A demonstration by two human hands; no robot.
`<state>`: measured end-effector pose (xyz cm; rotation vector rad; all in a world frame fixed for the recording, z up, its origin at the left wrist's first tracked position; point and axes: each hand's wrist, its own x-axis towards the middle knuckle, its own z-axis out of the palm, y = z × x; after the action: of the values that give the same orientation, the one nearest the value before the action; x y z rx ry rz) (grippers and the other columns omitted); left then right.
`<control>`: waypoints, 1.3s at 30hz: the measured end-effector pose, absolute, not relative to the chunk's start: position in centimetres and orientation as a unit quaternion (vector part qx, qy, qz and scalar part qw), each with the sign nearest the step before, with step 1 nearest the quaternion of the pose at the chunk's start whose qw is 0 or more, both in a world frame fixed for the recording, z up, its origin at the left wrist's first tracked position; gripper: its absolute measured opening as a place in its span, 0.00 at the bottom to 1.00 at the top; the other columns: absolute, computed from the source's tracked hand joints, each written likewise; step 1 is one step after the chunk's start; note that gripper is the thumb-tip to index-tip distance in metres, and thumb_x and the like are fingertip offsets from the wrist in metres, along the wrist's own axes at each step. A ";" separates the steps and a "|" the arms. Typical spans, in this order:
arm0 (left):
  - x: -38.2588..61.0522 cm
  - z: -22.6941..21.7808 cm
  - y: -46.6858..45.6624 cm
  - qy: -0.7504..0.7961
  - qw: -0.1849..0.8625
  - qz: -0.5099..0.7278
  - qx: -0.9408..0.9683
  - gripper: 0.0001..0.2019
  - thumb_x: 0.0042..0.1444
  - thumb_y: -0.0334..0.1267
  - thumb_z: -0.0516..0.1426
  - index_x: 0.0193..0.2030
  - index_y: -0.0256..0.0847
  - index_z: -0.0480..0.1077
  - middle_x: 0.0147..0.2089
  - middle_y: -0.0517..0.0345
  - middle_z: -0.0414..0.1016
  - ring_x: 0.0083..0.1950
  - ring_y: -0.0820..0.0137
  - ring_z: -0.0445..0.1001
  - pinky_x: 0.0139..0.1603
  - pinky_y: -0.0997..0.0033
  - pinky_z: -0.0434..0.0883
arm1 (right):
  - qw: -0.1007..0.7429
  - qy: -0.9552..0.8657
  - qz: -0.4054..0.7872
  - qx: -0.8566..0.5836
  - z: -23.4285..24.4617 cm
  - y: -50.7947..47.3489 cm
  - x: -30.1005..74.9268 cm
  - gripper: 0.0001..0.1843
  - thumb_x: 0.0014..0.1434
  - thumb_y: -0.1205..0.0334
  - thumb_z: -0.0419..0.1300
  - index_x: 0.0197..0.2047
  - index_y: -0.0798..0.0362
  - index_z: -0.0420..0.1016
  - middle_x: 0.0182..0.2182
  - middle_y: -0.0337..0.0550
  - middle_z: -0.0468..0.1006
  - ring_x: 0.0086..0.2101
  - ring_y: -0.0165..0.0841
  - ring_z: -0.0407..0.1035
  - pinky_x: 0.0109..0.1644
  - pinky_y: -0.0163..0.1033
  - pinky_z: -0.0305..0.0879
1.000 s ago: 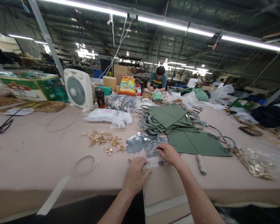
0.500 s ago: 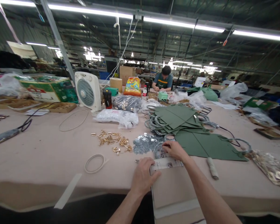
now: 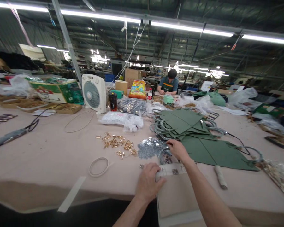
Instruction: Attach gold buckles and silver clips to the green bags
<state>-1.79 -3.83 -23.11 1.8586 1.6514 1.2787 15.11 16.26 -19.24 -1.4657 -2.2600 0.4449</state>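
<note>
At the table's front edge lies a beige panel (image 3: 177, 195) with a pale strip across its far end and a small metal plate (image 3: 175, 171) on that strip. My left hand (image 3: 148, 181) grips the panel's left far corner, its thumb over the top. Just beyond the strip, the fingers of my right hand (image 3: 178, 149) are pinched together; what they hold, if anything, is hidden. A plastic-wrapped loop handle (image 3: 161, 156) curves beneath and beside those fingers. Left of them is a heap of small silvery metal plates (image 3: 148, 148).
Gold-coloured fittings (image 3: 117, 143) are scattered left of the plates. Green panels with wrapped handles (image 3: 184, 123) are piled behind my right hand, with a grey roll (image 3: 220, 177) nearby. A fan (image 3: 94, 93) stands back left. Another person (image 3: 168, 83) sits across the table.
The whole view has shifted slightly, moving things right and down. My right hand has lifted a little from the loop handle, fingers still pinched. My left hand stays on the panel corner.
</note>
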 end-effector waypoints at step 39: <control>-1.8 -23.7 -3.5 0.580 0.166 0.448 0.660 0.16 0.52 0.34 0.69 0.48 0.45 0.76 0.53 0.53 0.77 0.56 0.57 0.73 0.59 0.51 0.73 | -0.059 -0.857 0.004 -0.511 -18.3 12.9 16.8 0.14 0.68 0.56 0.58 0.54 0.41 0.80 0.51 0.48 0.79 0.45 0.43 0.77 0.47 0.42 0.67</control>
<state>-1.82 -3.48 -23.71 1.8787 1.6509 1.2747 16.83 12.94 -18.30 -1.6697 -2.7993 0.0145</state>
